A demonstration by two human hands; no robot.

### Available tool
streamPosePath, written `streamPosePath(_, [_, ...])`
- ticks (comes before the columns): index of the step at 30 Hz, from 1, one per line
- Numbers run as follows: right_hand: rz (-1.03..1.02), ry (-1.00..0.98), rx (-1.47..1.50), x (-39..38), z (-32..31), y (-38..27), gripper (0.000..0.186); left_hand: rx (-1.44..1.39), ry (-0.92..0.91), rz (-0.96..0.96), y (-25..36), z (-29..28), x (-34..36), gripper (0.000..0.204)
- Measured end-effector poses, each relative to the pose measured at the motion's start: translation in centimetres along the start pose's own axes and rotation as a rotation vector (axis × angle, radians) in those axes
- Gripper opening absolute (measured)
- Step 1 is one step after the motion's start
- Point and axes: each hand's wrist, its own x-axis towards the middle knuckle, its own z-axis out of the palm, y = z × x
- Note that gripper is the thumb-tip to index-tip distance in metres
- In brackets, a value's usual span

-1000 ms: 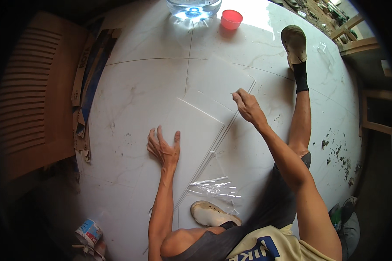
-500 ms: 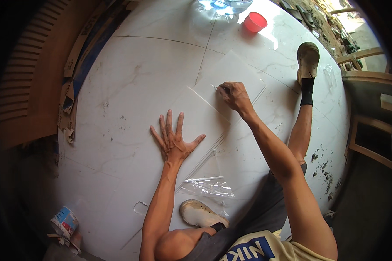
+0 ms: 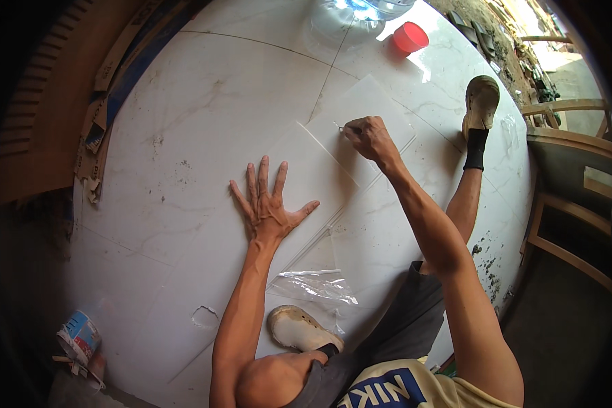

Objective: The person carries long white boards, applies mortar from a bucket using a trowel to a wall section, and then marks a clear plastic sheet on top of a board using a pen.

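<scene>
My left hand lies flat with its fingers spread wide, pressing on the pale marbled tile floor. Further out and to the right, my right hand is closed in a pinch around something thin; just its slim tip pokes out to the left, and its kind is hard to make out. That tip is at a clear flat sheet lying on the tiles, partly covered by the right hand. Crumpled clear plastic film rests nearer to me, by my left shoe.
A large clear water container and a red plastic cup stand at the far side. Flattened cardboard leans along the left. A labelled tub sits lower left. My shoes and legs flank the right; wooden frames stand beyond.
The view has shifted slightly. My right hand has moved a little up along the clear sheet, still pinching the thin thing. My left hand stays spread flat on the floor.
</scene>
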Motion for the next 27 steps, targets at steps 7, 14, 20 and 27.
streamPosePath(7, [0.07,0.059,0.105,-1.0,0.6,0.5,0.015,0.003,-0.001,0.0,-0.1,0.1,0.0,0.107])
streamPosePath(14, [-0.074,0.189,0.15,-2.4,1.3,2.1,0.018,-0.007,0.019,0.002,-0.2,0.2,0.0,0.106])
streamPosePath(20, [0.083,0.039,0.061,-3.1,0.6,2.2,0.016,-0.003,0.017,0.001,-0.1,0.2,0.0,0.106])
streamPosePath(27, [0.062,0.023,0.033,-3.2,0.6,2.3,0.017,-0.007,0.012,-0.003,-0.3,0.4,0.0,0.105])
